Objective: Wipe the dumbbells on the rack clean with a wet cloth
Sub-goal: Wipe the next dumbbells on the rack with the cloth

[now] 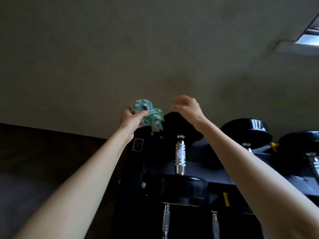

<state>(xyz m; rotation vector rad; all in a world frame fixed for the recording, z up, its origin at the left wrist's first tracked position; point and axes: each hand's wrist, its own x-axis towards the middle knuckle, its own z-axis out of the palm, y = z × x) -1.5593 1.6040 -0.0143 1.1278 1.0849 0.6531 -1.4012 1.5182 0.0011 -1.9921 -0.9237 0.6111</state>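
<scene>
Head view, left hand (130,120) gripping cloth (148,112)

Your right hand (187,107): fingertips motion-blurred. Nearest dumbbell (180,156): far head partly hidden behind your right wrist and cloth (148,114). Rack label (137,144): print too small to read. Second dumbbell (245,130): handle mostly behind your right forearm. Rightmost dumbbell (300,144): cut by right edge. Lower-tier handles (166,219): cut by bottom edge.

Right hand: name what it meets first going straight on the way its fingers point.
Most likely the green cloth gripped in the left hand: the right hand points leftward at it across a small gap. Depth is unclear; the dumbbell head lies just below.
</scene>
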